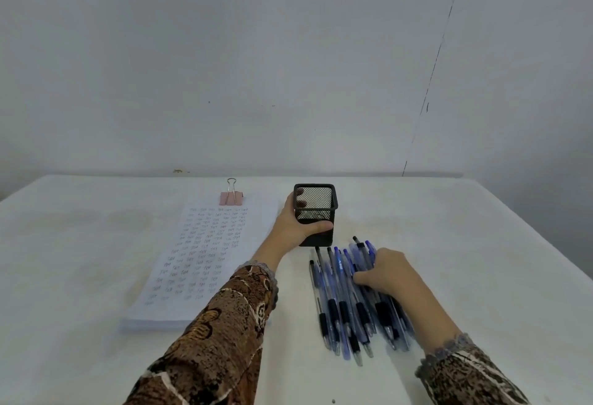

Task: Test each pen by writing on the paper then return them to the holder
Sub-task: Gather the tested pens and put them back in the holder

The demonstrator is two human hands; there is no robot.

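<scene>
Bench (481, 244): pale surface filling the lower half of the frame, with a bare wall above. Paper (205, 260): a white stack at centre left, its top sheet covered in rows of small written marks, so by the look of it much testing is done. Pens (337, 302): a loose pile of blue and black ones at lower centre right, lying flat and side by side. Their long axes run up and down the frame, with the writing tips toward the lower edge and the back ends toward the holder. Holder (316, 212): a black square mesh cup standing upright just above the pile's upper left, close to it but apart, with its mouth open upward. No pen shows inside. Left hand (292, 228): it grips the holder, thumb across the near face and fingers (300, 202) wrapped round the far left side, visible through the mesh. Right hand (391, 276): it rests on the right part of the pile, with fingers bent across the barrels. Whether they close round any pen cannot be told. It is the nearer hand to the pens. Judgement: the return move runs up and to the left from pile to mouth, and nothing stands between. Binder clip (231, 197): pink, on the paper's top edge, left of the holder and clear of that path.
</scene>
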